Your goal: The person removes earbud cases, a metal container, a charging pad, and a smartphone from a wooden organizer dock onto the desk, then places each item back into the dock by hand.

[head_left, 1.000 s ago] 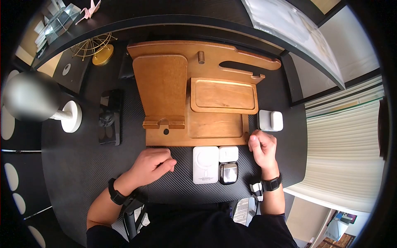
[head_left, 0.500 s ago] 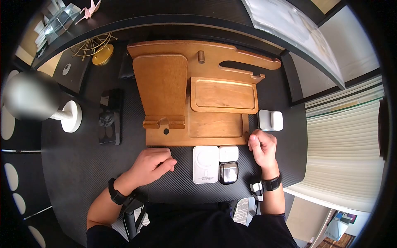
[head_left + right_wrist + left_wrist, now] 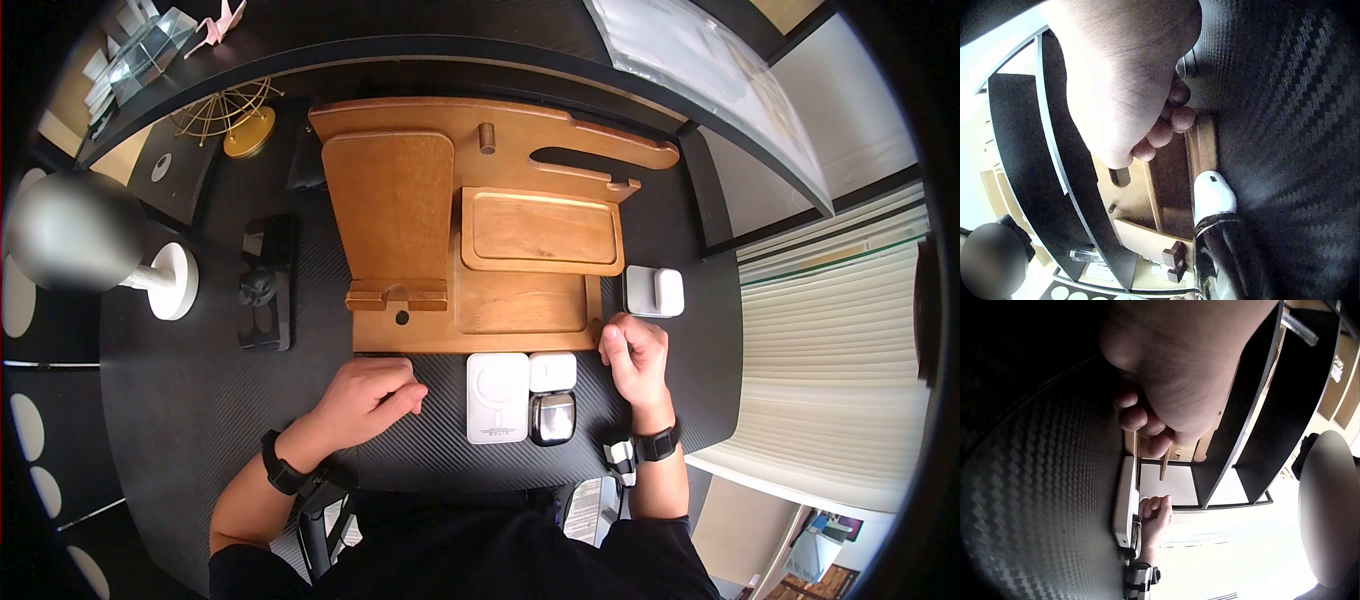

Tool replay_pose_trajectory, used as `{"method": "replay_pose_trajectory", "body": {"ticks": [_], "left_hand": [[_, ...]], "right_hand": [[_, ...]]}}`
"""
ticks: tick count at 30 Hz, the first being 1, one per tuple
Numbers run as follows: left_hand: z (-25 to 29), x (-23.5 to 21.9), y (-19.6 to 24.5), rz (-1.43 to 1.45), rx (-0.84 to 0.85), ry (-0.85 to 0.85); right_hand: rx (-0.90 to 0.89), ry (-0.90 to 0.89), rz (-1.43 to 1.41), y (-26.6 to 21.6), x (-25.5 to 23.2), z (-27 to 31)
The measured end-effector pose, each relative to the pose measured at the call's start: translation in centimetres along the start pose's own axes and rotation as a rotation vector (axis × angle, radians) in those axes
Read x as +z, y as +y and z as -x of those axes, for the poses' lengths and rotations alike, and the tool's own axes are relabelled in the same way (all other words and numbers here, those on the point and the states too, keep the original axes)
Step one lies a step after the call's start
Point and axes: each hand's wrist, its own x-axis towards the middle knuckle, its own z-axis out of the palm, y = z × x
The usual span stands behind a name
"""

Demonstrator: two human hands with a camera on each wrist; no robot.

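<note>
My left hand point(image 3: 370, 400) rests on the dark desk in front of a wooden desk organizer point(image 3: 385, 215), fingers curled in and holding nothing. My right hand point(image 3: 637, 360) lies by the organizer's front right corner, also with curled fingers and nothing in them. Between the hands lies a flat white power bank point(image 3: 498, 398) with a ring mark. Beside it are a small white earbud case point(image 3: 552, 372) and a glossy dark case point(image 3: 553, 418). Fingertips point(image 3: 1134, 417) fold toward the palm in the left wrist view. The right wrist view shows similarly folded fingertips point(image 3: 1160, 134).
Just beyond my right hand sits a white square pad point(image 3: 641, 290) with a rounded white piece on it. A black device point(image 3: 266, 285) and a white lamp base point(image 3: 173, 282) stand to the left. A black shelf point(image 3: 400, 48) spans the back, over a gold wire stand point(image 3: 248, 132).
</note>
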Motion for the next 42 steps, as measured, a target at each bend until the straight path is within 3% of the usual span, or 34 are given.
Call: {"method": "replay_pose_trajectory", "body": {"ticks": [4, 7, 8, 10, 13, 16, 20, 29, 36, 40, 42], "left_hand": [[0.0, 0.0, -0.1, 0.001, -0.005, -0.004], [-0.1, 0.0, 0.1, 0.007, -0.007, 0.012], [0.0, 0.0, 0.1, 0.005, -0.013, 0.013], [0.0, 0.0, 0.1, 0.004, -0.014, 0.015], [0.0, 0.0, 0.0, 0.0, -0.019, 0.003], [0.0, 0.2, 0.0, 0.017, -0.001, 0.018], [0.0, 0.1, 0.1, 0.013, -0.013, 0.011], [0.1, 0.1, -0.1, 0.01, -0.003, -0.002], [0.0, 0.0, 0.1, -0.004, 0.005, 0.008], [0.0, 0.2, -0.1, 0.003, -0.007, 0.006], [0.0, 0.2, -0.1, -0.005, -0.002, 0.002]], "right_hand": [[-0.017, 0.031, -0.012, 0.0, -0.2, 0.1], [0.007, 0.27, -0.058, 0.6, -2.2, -0.5], [-0.012, 0.275, 0.143, 0.5, -4.0, -1.0], [-0.105, 0.166, 0.434, 0.0, -6.3, -1.9], [-0.059, -0.023, 0.59, 1.4, -7.6, -1.8], [0.074, -0.112, 0.33, 2.3, -7.7, -1.7], [0.067, -0.129, 0.44, 2.4, -8.3, -1.7], [0.145, 0.084, 0.368, 2.3, -8.2, -1.6], [0.028, 0.276, 0.297, 1.3, -8.0, -2.7], [-0.107, 0.208, 0.21, -1.7, -6.5, -3.9], [-0.213, 0.068, 0.319, -3.4, -5.3, -5.0]]}}
